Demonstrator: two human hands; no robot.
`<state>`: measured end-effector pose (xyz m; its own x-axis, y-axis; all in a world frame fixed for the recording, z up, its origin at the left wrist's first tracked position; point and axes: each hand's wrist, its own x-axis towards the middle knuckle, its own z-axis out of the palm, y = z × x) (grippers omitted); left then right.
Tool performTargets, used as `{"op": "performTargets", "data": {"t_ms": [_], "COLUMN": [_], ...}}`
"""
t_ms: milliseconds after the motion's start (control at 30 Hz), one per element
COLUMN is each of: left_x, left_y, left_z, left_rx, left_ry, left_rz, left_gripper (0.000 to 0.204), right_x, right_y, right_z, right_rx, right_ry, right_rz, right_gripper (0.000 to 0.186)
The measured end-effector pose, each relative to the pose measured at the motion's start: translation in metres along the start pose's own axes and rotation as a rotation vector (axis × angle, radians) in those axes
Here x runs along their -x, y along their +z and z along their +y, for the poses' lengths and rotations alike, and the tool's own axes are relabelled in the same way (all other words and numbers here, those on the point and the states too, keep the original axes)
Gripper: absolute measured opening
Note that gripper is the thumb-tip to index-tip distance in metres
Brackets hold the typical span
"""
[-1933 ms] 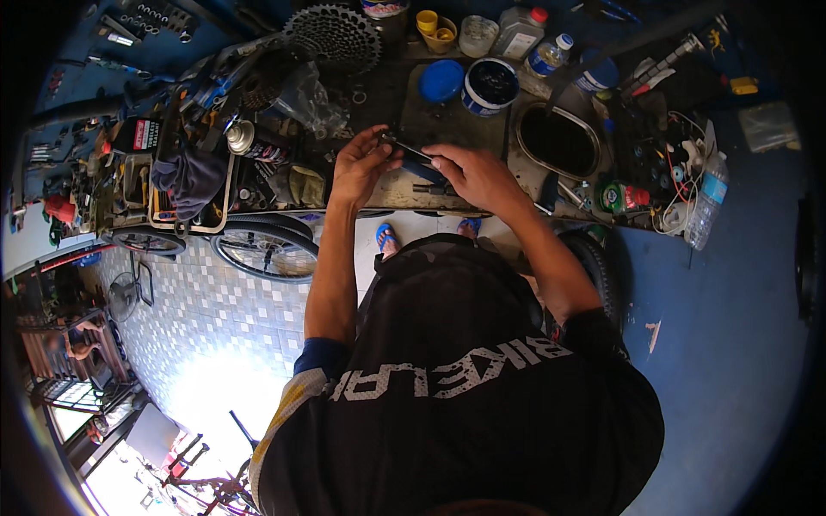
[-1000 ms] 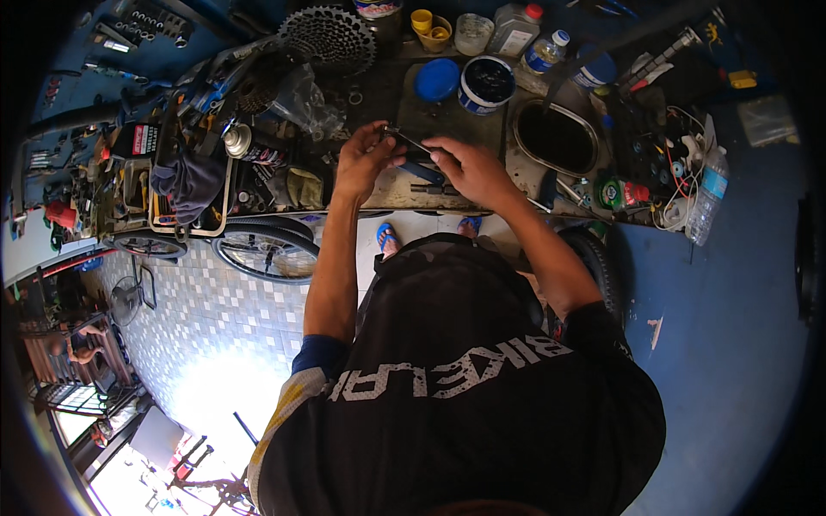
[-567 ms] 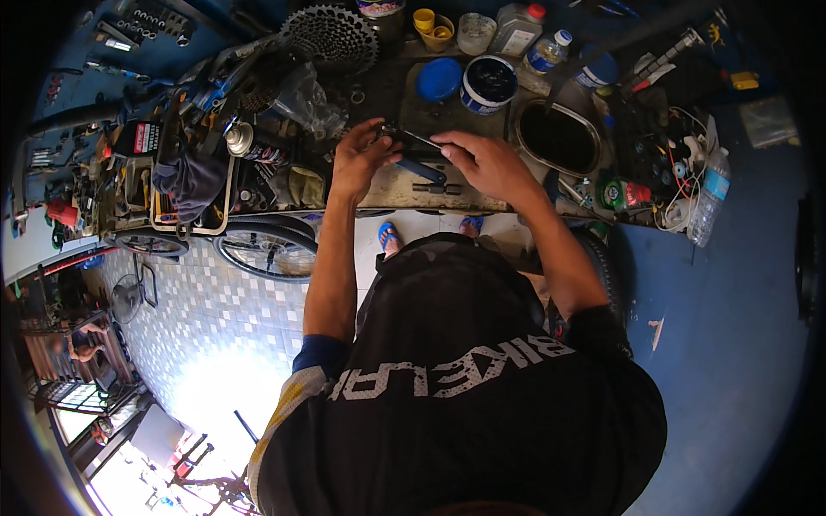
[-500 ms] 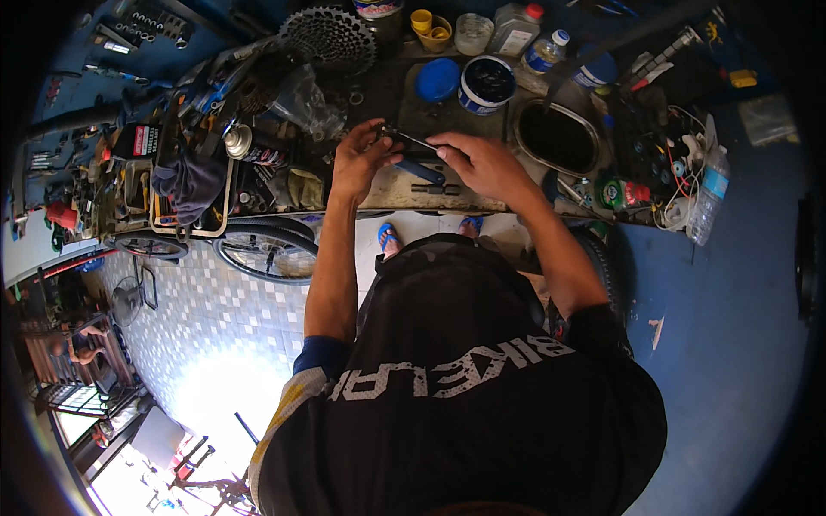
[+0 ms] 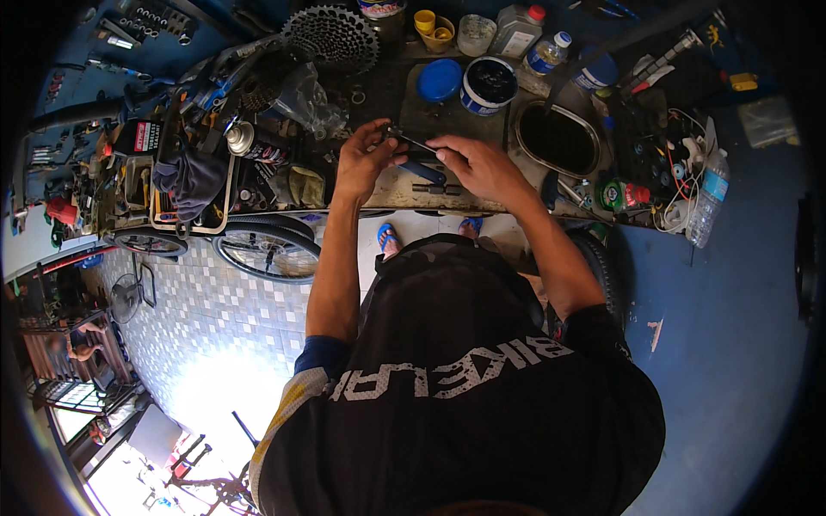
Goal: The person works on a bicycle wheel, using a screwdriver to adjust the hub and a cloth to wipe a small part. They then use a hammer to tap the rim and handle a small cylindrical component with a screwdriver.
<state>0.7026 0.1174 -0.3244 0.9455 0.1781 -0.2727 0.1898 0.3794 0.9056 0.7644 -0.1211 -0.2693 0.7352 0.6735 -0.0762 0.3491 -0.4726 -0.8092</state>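
Note:
Over the front of the workbench, my left hand pinches a small dark part between thumb and fingers. My right hand is closed on a thin metal rod-like tool, whose tip reaches to that part. The exact kinds of both are too small to make out. On the bench just under my hands lies a tool with a dark blue handle. Nearer the edge is a short metal piece.
Behind my hands stand an open tub of dark grease, its blue lid and a large cassette. An oval metal basin is at right. A spray can and dark cloth lie left. Bicycle wheels stand below the bench.
Both hands keep nearly the same place and grip. The thin rod has tilted slightly and catches less light. The whole view has shifted a little.

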Motion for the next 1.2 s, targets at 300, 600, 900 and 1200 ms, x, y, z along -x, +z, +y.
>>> {"op": "performTargets", "data": {"t_ms": [300,600,900,1200], "left_x": [0.004,-0.002,-0.02,-0.02], "left_y": [0.003,0.003,0.001,-0.013], "left_z": [0.0,-0.017,-0.028,-0.014], "left_rx": [-0.01,0.093,-0.1,0.134], "left_ry": [0.003,-0.024,-0.06,-0.166], "left_rz": [0.007,0.083,0.178,0.177], "left_gripper": [0.05,0.052,0.054,0.055], "right_x": [0.003,-0.004,-0.017,-0.023], "right_y": [0.014,0.021,0.055,0.063], "right_z": [0.007,0.002,0.027,0.072], "right_rx": [-0.009,-0.03,-0.078,-0.044], "right_ry": [-0.052,0.087,0.207,0.198], "right_rz": [0.075,0.047,0.146,0.242], "right_gripper": [0.03,0.03,0.031,0.031]}}
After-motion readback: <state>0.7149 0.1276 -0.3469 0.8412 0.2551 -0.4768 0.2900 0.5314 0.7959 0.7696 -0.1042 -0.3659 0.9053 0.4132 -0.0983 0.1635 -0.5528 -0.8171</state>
